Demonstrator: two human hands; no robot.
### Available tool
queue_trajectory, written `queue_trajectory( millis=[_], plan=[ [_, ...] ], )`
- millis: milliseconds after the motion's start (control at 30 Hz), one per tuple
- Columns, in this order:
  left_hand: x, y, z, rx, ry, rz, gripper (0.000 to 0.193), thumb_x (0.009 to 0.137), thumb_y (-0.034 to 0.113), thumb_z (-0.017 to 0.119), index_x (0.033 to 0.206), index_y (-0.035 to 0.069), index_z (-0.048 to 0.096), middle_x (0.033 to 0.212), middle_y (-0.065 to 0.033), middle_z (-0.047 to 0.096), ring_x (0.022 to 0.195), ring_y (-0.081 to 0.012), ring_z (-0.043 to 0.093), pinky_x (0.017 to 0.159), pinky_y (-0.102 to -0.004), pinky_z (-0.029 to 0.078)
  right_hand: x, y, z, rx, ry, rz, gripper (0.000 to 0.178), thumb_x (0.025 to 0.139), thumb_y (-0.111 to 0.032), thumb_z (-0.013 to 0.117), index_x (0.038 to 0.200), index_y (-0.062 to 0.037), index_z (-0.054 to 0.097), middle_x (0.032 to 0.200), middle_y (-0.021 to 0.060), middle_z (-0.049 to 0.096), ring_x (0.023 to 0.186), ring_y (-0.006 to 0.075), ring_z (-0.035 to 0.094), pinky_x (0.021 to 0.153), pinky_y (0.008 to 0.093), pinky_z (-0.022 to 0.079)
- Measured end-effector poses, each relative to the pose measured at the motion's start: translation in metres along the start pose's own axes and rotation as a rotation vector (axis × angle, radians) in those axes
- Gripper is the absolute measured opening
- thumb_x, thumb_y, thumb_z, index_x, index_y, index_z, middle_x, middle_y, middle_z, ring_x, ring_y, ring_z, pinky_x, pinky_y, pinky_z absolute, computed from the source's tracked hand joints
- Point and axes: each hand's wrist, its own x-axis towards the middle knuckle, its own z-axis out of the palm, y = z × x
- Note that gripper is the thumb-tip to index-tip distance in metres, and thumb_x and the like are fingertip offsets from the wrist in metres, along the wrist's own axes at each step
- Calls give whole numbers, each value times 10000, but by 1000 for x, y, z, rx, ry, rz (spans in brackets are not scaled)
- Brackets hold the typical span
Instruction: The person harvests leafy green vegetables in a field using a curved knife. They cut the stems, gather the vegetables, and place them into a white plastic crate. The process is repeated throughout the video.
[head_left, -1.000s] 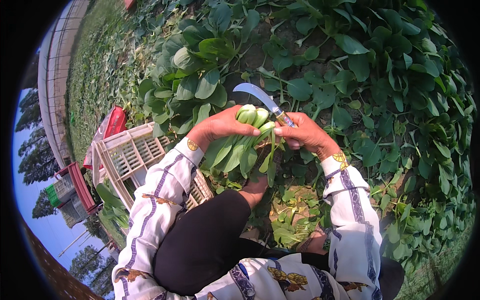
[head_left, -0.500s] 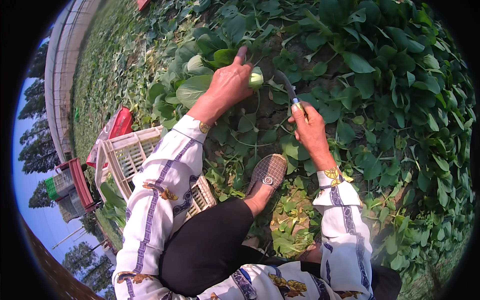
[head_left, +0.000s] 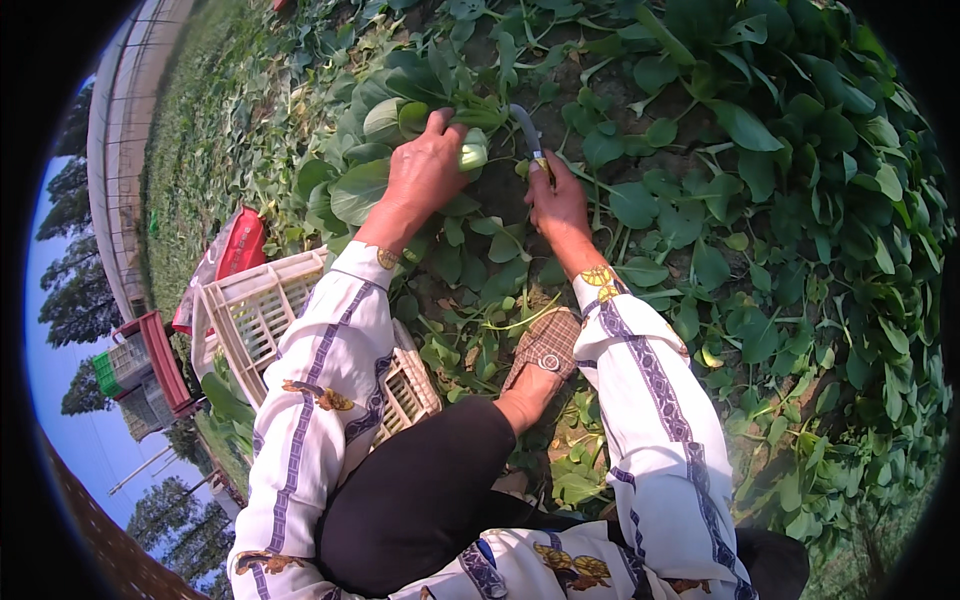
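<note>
My left hand (head_left: 424, 178) is closed around a bok choy (head_left: 474, 151), whose pale green base sticks out to the right of my fingers. Broad green leaves spread on the hand's left side. In my right hand (head_left: 560, 205) is the handle of a sickle (head_left: 525, 130). Its curved grey blade points forward and bends left, close beside another leafy bok choy plant (head_left: 485, 112) in the ground. Whether blade and stem touch, I cannot tell.
A cream plastic crate (head_left: 270, 305) stands to my left, with a red and grey bag (head_left: 236, 245) behind it. My plaid shoe (head_left: 548, 345) rests among low leaves. Dense green plants (head_left: 850, 200) grow on the right. A red cart (head_left: 160, 365) stands farther left.
My right hand has moved forward and left with the sickle, bringing its blade to the standing plant. My left hand has shifted a little left, still holding the bok choy.
</note>
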Motion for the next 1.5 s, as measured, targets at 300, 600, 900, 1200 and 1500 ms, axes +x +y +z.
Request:
queue_trajectory(
  millis=[300,600,900,1200,1500],
  plan=[
    [3,-1,-2,-69,55,17,490,643,147,686,1112,93,556,1289,-106,466,957,-332,597,781,-418,503,7,11,-8,-111,69,-129,290,879,-228,541,1088,-27,553,690,91,576,575,168,540,559,305,441],
    [4,7,18,-51,107,64,471,659,162,691,1106,108,551,1256,-79,485,893,-311,618,718,-394,519,36,26,-27,-309,9,-303,436,879,-247,556,1244,-14,498,747,96,574,627,168,536,574,292,430],
    [-35,46,-6,-152,217,174,505,637,160,732,1108,141,551,1146,-57,519,766,-268,632,619,-368,516,-38,-2,-61,217,1,26,422,877,-290,611,1190,-25,512,807,63,628,475,79,477,414,238,373],
    [-73,125,-25,-430,24,231,535,621,81,731,1129,144,576,1258,-99,518,947,-309,607,759,-381,525,-71,-34,-101,729,-3,24,468,844,-284,669,1213,-70,478,786,-18,480,457,51,412,402,210,339],
    [-107,141,-25,-1098,-244,92,447,740,56,670,1174,71,566,1188,-85,570,1158,-164,492,941,-285,395,-111,-44,-139,497,228,-133,398,792,-203,730,1061,12,530,691,-8,521,445,45,425,382,198,346]
  ],
)
